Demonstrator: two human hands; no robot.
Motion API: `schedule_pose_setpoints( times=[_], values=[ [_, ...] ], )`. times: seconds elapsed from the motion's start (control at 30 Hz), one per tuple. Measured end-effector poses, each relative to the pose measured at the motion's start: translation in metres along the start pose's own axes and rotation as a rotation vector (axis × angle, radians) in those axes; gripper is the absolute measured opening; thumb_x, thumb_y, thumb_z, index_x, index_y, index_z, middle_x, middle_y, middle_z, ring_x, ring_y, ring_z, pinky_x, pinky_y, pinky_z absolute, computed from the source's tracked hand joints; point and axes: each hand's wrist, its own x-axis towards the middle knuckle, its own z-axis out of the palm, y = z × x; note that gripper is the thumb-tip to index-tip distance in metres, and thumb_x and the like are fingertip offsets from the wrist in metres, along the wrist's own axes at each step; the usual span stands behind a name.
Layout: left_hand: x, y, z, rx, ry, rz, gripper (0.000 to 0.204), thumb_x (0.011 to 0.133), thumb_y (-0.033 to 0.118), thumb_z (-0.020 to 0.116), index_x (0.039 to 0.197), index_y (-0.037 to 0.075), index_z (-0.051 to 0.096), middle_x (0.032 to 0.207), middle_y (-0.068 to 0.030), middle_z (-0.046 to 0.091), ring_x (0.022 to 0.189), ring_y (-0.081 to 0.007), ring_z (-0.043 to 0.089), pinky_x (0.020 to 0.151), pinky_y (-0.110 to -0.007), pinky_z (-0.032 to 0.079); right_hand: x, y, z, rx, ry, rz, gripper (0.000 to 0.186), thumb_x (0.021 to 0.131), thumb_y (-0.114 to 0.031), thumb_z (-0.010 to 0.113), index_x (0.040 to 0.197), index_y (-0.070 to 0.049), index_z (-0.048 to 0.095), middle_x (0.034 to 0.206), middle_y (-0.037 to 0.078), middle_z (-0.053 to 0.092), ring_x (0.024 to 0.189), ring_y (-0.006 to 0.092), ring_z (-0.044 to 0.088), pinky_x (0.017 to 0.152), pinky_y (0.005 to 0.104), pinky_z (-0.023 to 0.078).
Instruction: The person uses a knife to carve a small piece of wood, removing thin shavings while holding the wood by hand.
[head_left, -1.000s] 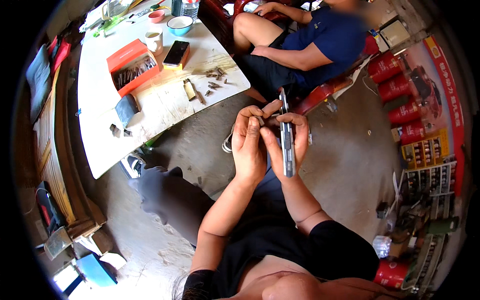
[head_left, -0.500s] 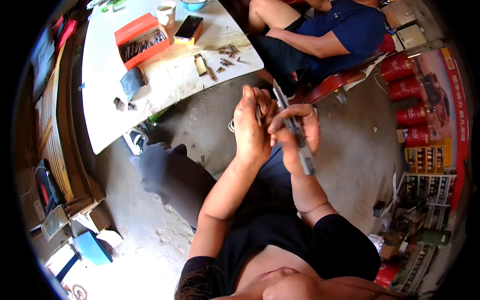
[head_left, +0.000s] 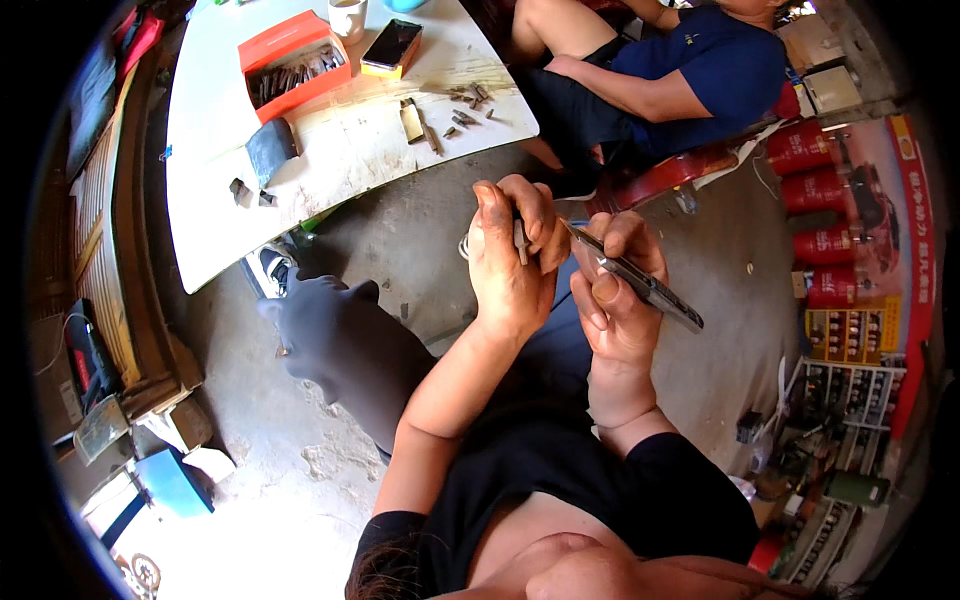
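Observation:
My left hand is raised in front of me, its fingers curled round a small slim metal piece; one end of it shows below the fingers. Just to the right, my right hand pinches a long, narrow metal tool between thumb and fingers. This tool has a thin end pointing toward my left hand and a thicker dark end slanting down to the right. Its exact kind cannot be made out. The two hands are close, with a small gap between them. Dark smudges mark the fingertips.
On the white table stand an orange box of dark metal pieces, a mug and a phone on a small box. Loose metal bits and a folded grey sheet lie nearby. A seated person is beyond; red containers stand right.
My right hand has shifted right and turned the tool from steep to more slanted, its thick end swinging out to the right. My left hand still grips the small metal piece.

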Motion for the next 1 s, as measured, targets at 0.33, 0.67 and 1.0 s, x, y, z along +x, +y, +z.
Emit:
schedule_pose_setpoints(
  times=[0.33, 0.67, 1.0],
  values=[
    [0.003, -0.006, -0.006, 0.056, -0.029, 0.157, 0.043, 0.096, 0.044, 0.047, 0.074, 0.007, 0.043, 0.061, -0.0003, 0.037, 0.045, -0.0074, 0.03, 0.04, -0.022, 0.024, -0.004, 0.01, -0.004, -0.575, 0.089, -0.246, 0.029, 0.08, -0.007, 0.072, 0.106, -0.002, 0.059, 0.08, 0.001, 0.058, 0.064, 0.0075, 0.05, 0.058, 0.0205, 0.043],
    [0.005, -0.008, -0.009, 0.198, -0.03, 0.205, 0.048, 0.095, 0.049, 0.046, 0.072, 0.008, 0.043, 0.065, -0.0002, 0.039, 0.052, -0.0076, 0.034, 0.043, -0.022, 0.029, 0.0, 0.015, 0.001, -0.926, 0.042, -0.372, 0.027, 0.072, 0.002, 0.073, 0.096, -0.004, 0.061, 0.084, 0.002, 0.062, 0.075, 0.0089, 0.056, 0.071, 0.0225, 0.045],
    [0.008, 0.009, -0.001, -0.089, -0.001, -0.102, 0.054, 0.097, 0.052, 0.035, 0.064, 0.01, 0.037, 0.054, 0.0005, 0.032, 0.039, -0.0082, 0.02, 0.036, -0.023, 0.02, 0.002, 0.006, -0.001, -0.396, -0.077, -0.226, 0.05, 0.089, -0.035, 0.061, 0.124, -0.001, 0.048, 0.086, 0.006, 0.053, 0.068, 0.0104, 0.046, 0.054, 0.0217, 0.042]
  ],
)
